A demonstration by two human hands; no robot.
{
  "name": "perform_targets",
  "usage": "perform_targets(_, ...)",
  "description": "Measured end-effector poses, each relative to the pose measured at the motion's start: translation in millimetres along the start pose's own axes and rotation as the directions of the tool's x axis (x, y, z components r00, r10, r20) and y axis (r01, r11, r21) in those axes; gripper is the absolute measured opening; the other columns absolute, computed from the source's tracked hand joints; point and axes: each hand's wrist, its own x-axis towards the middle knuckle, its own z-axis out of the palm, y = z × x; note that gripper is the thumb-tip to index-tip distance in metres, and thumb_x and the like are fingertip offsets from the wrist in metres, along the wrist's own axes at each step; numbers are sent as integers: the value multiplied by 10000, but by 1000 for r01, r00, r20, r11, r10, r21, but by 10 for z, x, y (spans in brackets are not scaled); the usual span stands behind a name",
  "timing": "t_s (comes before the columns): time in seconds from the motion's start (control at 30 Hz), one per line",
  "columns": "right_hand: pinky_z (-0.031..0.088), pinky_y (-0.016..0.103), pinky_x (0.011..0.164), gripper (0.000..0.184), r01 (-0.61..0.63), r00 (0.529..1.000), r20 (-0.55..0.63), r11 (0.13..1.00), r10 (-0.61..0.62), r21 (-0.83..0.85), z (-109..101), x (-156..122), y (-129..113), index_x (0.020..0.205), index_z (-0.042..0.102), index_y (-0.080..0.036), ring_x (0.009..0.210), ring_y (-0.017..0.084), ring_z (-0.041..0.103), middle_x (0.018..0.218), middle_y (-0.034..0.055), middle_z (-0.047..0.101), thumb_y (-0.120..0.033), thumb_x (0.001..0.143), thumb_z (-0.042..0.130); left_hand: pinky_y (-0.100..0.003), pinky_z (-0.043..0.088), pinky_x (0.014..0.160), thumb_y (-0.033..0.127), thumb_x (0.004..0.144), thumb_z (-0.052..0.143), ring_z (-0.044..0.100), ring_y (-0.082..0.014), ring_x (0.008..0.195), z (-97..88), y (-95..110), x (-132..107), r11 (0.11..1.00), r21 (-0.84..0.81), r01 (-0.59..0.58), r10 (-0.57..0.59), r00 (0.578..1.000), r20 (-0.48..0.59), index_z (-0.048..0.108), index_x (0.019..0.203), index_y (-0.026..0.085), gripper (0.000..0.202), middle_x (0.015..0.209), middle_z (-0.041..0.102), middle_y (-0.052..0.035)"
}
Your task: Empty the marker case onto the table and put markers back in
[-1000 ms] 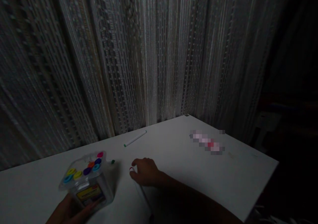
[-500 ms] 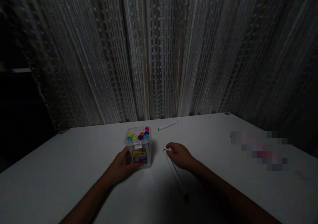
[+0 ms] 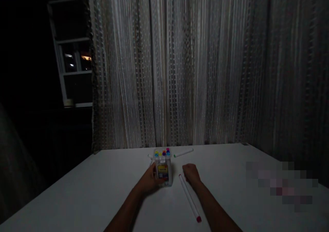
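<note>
A small clear box of markers (image 3: 162,170) with coloured caps on top stands on the white table (image 3: 102,190). My left hand (image 3: 149,181) grips the box from its left and front side. A long white marker (image 3: 189,198) with a pink end lies flat to the right of the box, pointing toward me. My right hand (image 3: 191,173) rests with its fingers curled at the marker's far tip. The light is very dim, so the exact finger contact is hard to make out.
A white marker with a green cap (image 3: 183,153) lies behind the box near the curtain (image 3: 180,70). Another white marker (image 3: 150,157) pokes out left of the box. A dark window (image 3: 73,70) is at the left, a blurred patch (image 3: 280,185) at the table's right.
The view has swung left and pulled back, so box and hands now sit small at the centre. Both hands keep their places at the box and the marker's tip.
</note>
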Motion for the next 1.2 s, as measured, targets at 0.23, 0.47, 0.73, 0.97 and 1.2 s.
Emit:
perform_targets(0.23,344,219,430,176,72,996,-57,997,-71,5,29,-31,102,571,500,-195,402,113,459,430,-33,465,-267,708,417,-397,458,910,222,562,814,602,-274,1022,-4,-72,-100,999,27,-31,31,999,11,514,1140,146,656,1128,632,-137)
perform_targets(0.47,429,268,682,235,196,978,-51,975,-202,-109,29,-111,-4,679,602,-168,731,172,593,723,55,655,-323,755,442,-382,446,911,191,535,814,591,-270,1030,-3,137,-165,988,152,5,-1,1000,-28,558,1093,126,617,1106,644,-131)
perform_targets(0.73,350,233,365,540,181,980,6,903,-199,389,133,-204,-161,919,577,-166,392,86,471,812,42,621,-655,752,418,-373,480,800,233,520,815,617,-280,948,55,243,-209,989,141,46,-35,996,-80,593,1086,144,614,1042,655,-129)
perform_targets(0.97,439,248,377,663,48,986,101,812,-130,582,117,-265,-269,1157,516,-195,462,131,550,697,-1,597,-698,728,478,-360,458,872,228,478,832,568,-286,1048,-43,141,-168,994,106,38,-15,977,-211,591,1131,116,704,1131,595,-147)
perform_targets(1.2,376,180,307,577,121,970,120,844,-213,523,131,-268,-191,1059,556,-181,418,88,475,598,-40,524,-654,731,522,-378,464,869,231,447,837,595,-278,978,-53,186,-190,995,104,-6,36,956,-292,610,1095,110,697,1063,624,-136)
